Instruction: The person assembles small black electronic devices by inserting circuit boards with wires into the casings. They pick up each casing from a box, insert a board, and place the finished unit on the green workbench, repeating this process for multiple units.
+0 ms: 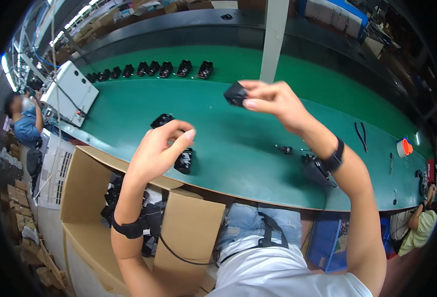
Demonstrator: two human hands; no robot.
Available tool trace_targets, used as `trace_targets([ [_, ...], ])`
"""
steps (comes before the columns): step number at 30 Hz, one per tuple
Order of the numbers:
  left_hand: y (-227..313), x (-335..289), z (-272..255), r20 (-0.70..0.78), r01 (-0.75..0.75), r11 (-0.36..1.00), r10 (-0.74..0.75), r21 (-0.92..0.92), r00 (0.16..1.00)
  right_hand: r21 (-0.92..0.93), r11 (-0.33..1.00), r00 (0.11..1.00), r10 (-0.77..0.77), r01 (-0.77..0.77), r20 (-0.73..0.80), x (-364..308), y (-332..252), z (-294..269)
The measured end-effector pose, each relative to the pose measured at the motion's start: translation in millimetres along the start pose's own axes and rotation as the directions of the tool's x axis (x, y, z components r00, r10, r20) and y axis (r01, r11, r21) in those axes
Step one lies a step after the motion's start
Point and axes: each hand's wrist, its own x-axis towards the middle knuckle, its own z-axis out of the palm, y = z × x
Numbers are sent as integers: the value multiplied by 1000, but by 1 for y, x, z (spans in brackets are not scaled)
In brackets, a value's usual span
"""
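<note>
Raised above the green table [228,148], my right hand [278,101] pinches a small black plastic housing [236,94] between thumb and fingers. My left hand [154,151] is over the table's near edge, its fingers loosely bent and apart from the thumb, with nothing visible between them. Just beyond its fingers lies a black housing [162,120]. A second black housing [183,161] with a shiny inside sits beside its thumb. Below my right wrist are a dark part with wires [315,168] and a small wired piece [284,149].
Several black housings [165,69] stand in a row along the far side. Pliers [361,136] and an orange-and-white roll [404,147] lie right. A cardboard box [189,232] with black parts adjoins the near edge. A white machine [70,94] and people are at the sides.
</note>
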Motion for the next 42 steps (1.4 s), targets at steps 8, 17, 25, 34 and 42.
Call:
trace_targets([
  [8, -51, -27, 12, 65, 109, 790, -184, 603, 981, -971, 186, 980, -95, -153, -172, 144, 128, -13],
  [17, -64, -1, 36, 105, 65, 721, -189, 690, 976, -933, 330, 980, -179, 142, 85, 90, 97, -8],
  [25, -11, 32, 66, 374, -342, 810, 166, 476, 912, -821, 565, 937, 237, 83, 258, -66, 3, -77],
  [34, 9, 89, 147, 428, -451, 823, 290, 345, 856, -825, 554, 986, 165, -109, -19, -113, 48, -35],
  [42, -11, 94, 149, 382, -437, 899, 396, 24, 835, -750, 645, 989, 100, -148, -108, -120, 52, -39],
])
